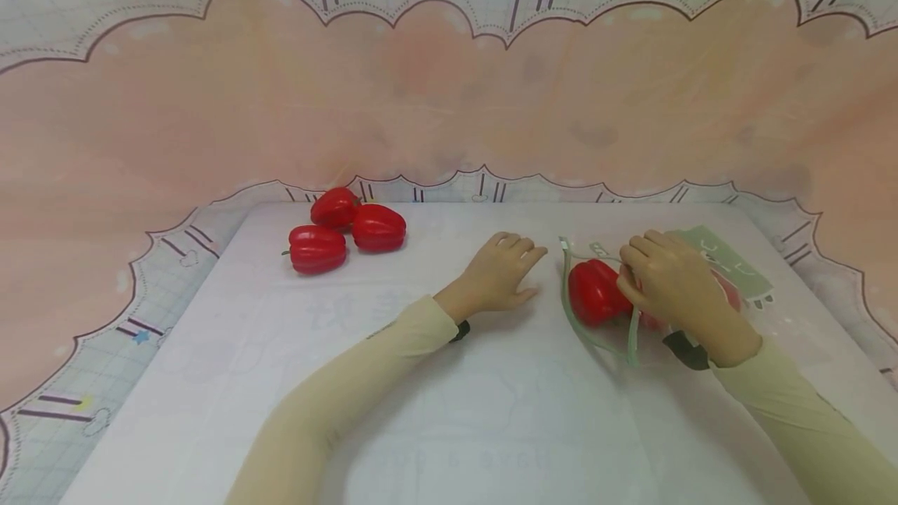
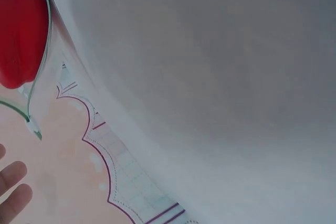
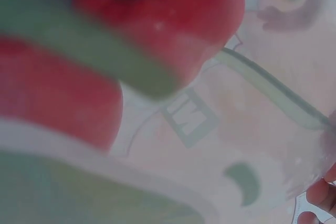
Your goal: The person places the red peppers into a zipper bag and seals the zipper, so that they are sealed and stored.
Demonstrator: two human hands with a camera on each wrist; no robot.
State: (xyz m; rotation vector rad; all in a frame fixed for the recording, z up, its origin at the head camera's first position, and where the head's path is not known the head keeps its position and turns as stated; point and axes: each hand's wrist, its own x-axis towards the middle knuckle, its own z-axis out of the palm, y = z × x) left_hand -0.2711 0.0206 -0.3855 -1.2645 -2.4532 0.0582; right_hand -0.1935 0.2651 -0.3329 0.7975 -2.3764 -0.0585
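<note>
A clear plastic bag with green edging [image 1: 570, 310] lies on its side at the right of the table, its mouth facing left. One red bell pepper [image 1: 596, 292] sits in the mouth; the right wrist view shows it with a green stem, and a second red pepper [image 3: 58, 93] farther in behind the plastic. My right hand [image 1: 673, 287] holds the bag's upper edge, fingers curled, covering part of the bag. Just left of the mouth, my left hand [image 1: 494, 279] hovers with loosely extended fingers and holds nothing; its fingertips [image 2: 16, 200] show apart from the pepper in the left wrist view.
Three more red bell peppers stand grouped at the back left: one behind [image 1: 335, 207], one at the right [image 1: 379, 227] and one in front [image 1: 316, 248]. A white cover [image 1: 449, 411] lies over the table. A patterned pink curtain [image 1: 449, 100] hangs behind.
</note>
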